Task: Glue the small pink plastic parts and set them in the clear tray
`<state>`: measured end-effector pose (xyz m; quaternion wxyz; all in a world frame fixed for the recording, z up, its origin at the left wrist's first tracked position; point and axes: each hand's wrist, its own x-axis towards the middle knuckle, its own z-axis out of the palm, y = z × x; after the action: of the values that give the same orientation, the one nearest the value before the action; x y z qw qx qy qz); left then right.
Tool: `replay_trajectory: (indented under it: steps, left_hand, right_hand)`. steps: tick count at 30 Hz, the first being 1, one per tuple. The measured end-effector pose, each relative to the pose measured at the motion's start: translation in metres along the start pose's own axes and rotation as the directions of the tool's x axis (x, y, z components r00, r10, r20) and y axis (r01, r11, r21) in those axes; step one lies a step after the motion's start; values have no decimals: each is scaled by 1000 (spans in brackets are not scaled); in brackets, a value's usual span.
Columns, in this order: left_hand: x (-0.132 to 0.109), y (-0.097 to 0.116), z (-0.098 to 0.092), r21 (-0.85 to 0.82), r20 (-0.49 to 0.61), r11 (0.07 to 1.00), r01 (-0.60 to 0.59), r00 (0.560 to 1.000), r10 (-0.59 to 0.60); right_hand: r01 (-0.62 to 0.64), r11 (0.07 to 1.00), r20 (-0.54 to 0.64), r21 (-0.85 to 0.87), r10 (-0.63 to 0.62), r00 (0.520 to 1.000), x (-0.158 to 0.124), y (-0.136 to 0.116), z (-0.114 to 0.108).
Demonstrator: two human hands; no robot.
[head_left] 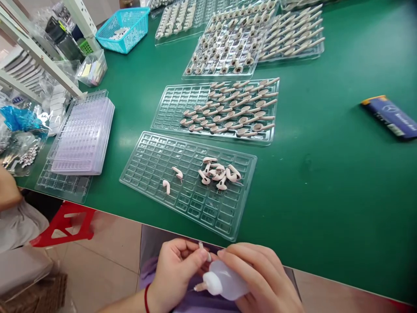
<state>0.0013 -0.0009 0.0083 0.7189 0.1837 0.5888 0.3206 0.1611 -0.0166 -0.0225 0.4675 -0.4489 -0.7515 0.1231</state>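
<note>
Low in front of me, at the table's near edge, my left hand (pixel 176 269) pinches a small white earbud shell (pixel 204 251) between thumb and fingers. My right hand (pixel 260 274) is wrapped round a translucent squeeze bottle (pixel 230 280) with a white cap and a thin needle tip pointing left. The bottle lies tilted, just below the pinched shell. Beyond both hands a clear plastic tray (pixel 153 174) carries a heap of white earbud shells (pixel 218 171) on its right part. Two single shells (pixel 166 187) lie apart, left of the heap.
Farther back, another clear tray (pixel 176 104) bears rows of earbud parts, with more filled trays (pixel 224 43) behind. Stacked trays (pixel 81 134) stand left, near a blue basket (pixel 124 28). A dark blue packet (pixel 391 117) lies right. A red stool (pixel 65 224) and another person's arm (pixel 9 191) are at left.
</note>
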Motion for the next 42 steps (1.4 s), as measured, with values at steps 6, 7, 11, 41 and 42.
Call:
replay_trajectory:
  steps: [6,7,11,41,42]
  left_hand:
    - [2,2,1,47,-2,998,-43,999,43]
    - [2,2,1,53,1,997,-47,999,47]
    - [4,3,-1,74,19,996,-59,998,58]
    - [76,169,1,629,559,-92,-772,367,744]
    - [94,185,6,642,590,-188,-744,322,741]
  right_hand:
    - [-17,1000,8,-5,17,1000,0,0,1]
    - [-19,1000,7,-9,19,1000,0,0,1]
    - [-12,1000,7,-22,12,1000,1,-1,2]
    - [-433,901,-209,10,425,881,17,39,-38]
    - [-443,896,-208,7,435,876,16,39,-37]
